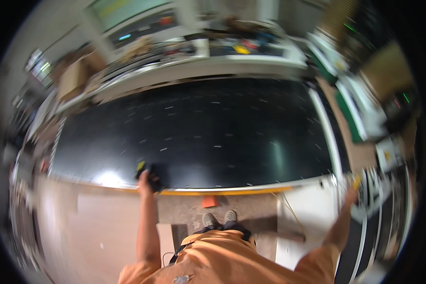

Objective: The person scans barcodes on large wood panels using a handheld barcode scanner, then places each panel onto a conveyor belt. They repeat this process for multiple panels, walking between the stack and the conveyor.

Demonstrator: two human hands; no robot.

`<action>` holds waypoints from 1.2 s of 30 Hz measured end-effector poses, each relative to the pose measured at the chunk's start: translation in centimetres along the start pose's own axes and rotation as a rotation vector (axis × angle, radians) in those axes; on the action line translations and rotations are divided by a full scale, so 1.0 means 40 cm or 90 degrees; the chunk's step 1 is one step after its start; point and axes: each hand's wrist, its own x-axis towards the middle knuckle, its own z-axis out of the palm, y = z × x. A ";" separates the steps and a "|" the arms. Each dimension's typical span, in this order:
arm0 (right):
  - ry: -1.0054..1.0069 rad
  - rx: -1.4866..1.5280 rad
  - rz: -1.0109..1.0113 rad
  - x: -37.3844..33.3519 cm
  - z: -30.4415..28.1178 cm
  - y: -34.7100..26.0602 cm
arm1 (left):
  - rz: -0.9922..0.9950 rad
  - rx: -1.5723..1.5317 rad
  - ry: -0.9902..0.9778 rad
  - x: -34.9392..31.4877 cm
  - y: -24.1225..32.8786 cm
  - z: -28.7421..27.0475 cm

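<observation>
A broad glossy black panel (199,118) lies in front of me, with many short pale marks scattered over it. At its near edge, left of the middle, my left hand (144,181) is closed around a small black hand tool with a yellow-green part (152,179). The tool's exact kind is not clear. Off to the right, beyond the panel's near right corner, my right hand (352,193) reaches to a grey-white rack or frame (373,194). A small yellow thing (357,181) shows at its fingers, which are blurred.
A cluttered bench (175,59) runs behind the panel. A cardboard box (73,79) stands at the far left, and white-and-green machines (359,106) line the right. Beneath the near edge, an orange-red object (209,201) sits on the floor before my shoes. A pale board (94,222) is at near left.
</observation>
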 end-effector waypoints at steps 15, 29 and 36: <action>-0.327 0.733 0.408 0.379 -0.302 -0.172 | 0.099 0.181 -0.098 -0.175 0.023 0.067; -0.328 0.729 0.363 0.506 -0.390 -0.249 | 0.156 0.300 -0.026 -0.170 0.030 0.069; -0.328 0.717 0.360 0.511 -0.390 -0.243 | 0.137 0.289 -0.020 -0.178 0.034 0.072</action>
